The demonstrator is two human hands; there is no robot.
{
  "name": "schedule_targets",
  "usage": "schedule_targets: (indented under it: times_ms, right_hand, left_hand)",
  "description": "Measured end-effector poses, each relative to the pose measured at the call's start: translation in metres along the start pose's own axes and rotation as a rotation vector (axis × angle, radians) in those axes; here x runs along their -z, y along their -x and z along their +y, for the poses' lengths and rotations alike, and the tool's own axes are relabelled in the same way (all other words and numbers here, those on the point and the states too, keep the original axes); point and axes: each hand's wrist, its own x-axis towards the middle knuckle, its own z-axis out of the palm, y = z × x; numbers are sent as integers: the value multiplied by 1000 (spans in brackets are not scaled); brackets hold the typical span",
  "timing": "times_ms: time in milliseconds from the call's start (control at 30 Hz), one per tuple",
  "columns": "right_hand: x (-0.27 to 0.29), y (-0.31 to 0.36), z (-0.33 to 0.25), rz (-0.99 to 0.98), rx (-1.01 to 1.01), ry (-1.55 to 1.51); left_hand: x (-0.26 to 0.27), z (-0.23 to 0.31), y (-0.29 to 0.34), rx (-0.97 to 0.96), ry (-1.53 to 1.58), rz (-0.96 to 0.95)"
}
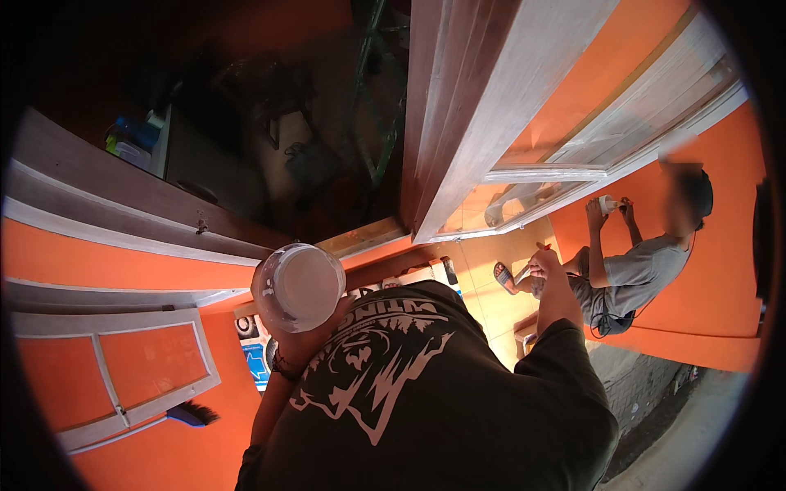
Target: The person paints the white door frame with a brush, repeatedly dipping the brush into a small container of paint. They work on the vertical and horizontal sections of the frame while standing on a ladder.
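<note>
My left hand (309,337) is closed around a round, see-through plastic container (300,286), with a pale whitish filling or bottom. The container hides most of those fingers. Out to the right, my right hand (543,263) is closed, with a small red-orange tip (541,246) showing at its fingers; what it belongs to I cannot make out. That hand is below the white-framed glass window sash (540,176) and appears apart from it.
A person (655,266) in a grey shirt sits at the right, holding a white cup (606,204). Ahead stands a thick wooden post (458,106) beside a dark opening. At the left are another window sash (155,360) and a blue broom (192,413). Tiled floor (483,278) shows below.
</note>
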Motion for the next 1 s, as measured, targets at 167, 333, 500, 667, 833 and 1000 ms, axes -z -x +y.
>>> schedule_targets:
  times_ms: [167,333,500,667,833,1000]
  right_hand:
    - [-41,-4,43,-109,-224,74]
    - [-31,-32,42,62,-138,65]
    - [19,-88,30,-139,-33,-196]
    - [-29,-80,79,44,-54,209]
    - [-122,-42,100,238,234,819]
    - [-188,16,64,-82,720,1008]
  left_hand:
    - [3,-1,7,62,-125,-52]
    - [9,6,1,9,-151,-64]
    - [9,-2,19,194,96,-69]
    - [23,17,8,238,-56,-143]
    - [19,4,29,349,80,46]
    - [23,-10,33,338,124,29]
